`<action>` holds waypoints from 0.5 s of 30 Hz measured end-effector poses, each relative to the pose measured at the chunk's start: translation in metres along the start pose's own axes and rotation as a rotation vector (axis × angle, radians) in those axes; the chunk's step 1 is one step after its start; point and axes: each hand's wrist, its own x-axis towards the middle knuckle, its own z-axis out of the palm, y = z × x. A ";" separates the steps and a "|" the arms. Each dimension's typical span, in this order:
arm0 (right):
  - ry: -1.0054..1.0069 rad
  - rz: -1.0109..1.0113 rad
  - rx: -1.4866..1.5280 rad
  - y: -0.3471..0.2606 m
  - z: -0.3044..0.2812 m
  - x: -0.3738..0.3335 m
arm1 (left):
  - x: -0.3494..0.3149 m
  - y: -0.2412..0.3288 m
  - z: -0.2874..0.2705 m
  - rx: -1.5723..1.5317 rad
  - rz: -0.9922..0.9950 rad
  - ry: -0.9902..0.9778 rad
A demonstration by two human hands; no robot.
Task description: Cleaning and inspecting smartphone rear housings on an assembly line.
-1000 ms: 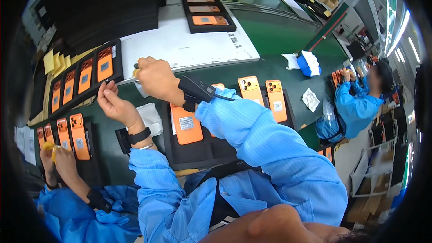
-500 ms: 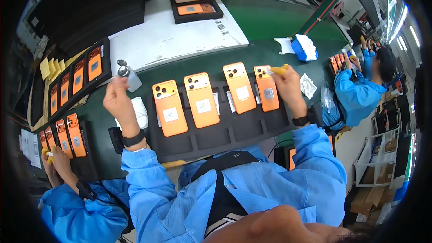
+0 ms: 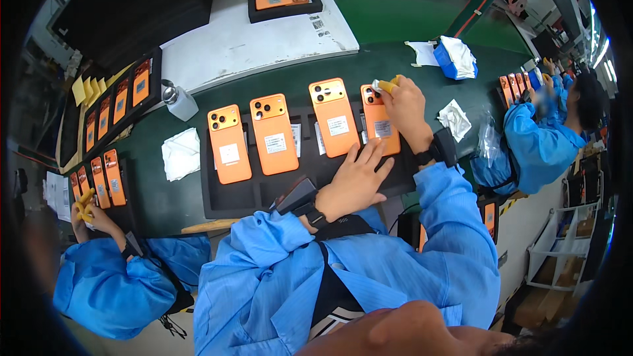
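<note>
Four orange phones lie back up in a black tray [image 3: 264, 191], each with a pale label. Over the camera end of the rightmost phone [image 3: 381, 128] is my right hand [image 3: 405, 109], closed, pinching a small white wipe [image 3: 377, 86] in fingertips covered in yellow. My left hand [image 3: 353, 181] reaches across the tray with fingers spread, their tips resting at the lower part of that same phone. Left of it are the second phone from the right [image 3: 331, 117], the third [image 3: 273, 135] and the leftmost phone [image 3: 229, 145].
A metal-topped white bottle [image 3: 179, 104] and a folded white cloth [image 3: 180, 153] are left of the tray. Rightward lie a crumpled cloth [image 3: 455, 120] and a blue box of wipes [image 3: 455, 59]. Co-workers in blue [image 3: 119, 283] handle phones at either side. More phone trays [image 3: 287, 10] stand behind.
My left hand has come from beside the bottle, across to the rightmost phone, and its fingers have spread. My right hand stays at that phone's camera end with the wipe.
</note>
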 end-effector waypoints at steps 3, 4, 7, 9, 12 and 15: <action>-0.046 0.106 -0.013 -0.001 -0.007 -0.020 | 0.000 -0.004 0.015 -0.035 -0.031 -0.099; -0.051 0.111 -0.015 -0.002 -0.005 -0.026 | 0.000 -0.006 0.016 -0.040 -0.030 -0.104; -0.029 0.227 0.276 -0.016 0.008 -0.027 | 0.001 -0.006 0.015 -0.049 -0.031 -0.096; -0.010 0.191 0.296 -0.025 0.012 -0.009 | 0.003 -0.006 0.014 -0.075 -0.034 -0.097; 0.017 0.066 0.314 -0.019 0.017 0.002 | 0.007 -0.006 0.015 -0.109 -0.032 -0.099; -0.137 -0.120 0.222 -0.013 0.005 -0.004 | 0.006 -0.009 0.011 -0.110 -0.050 -0.127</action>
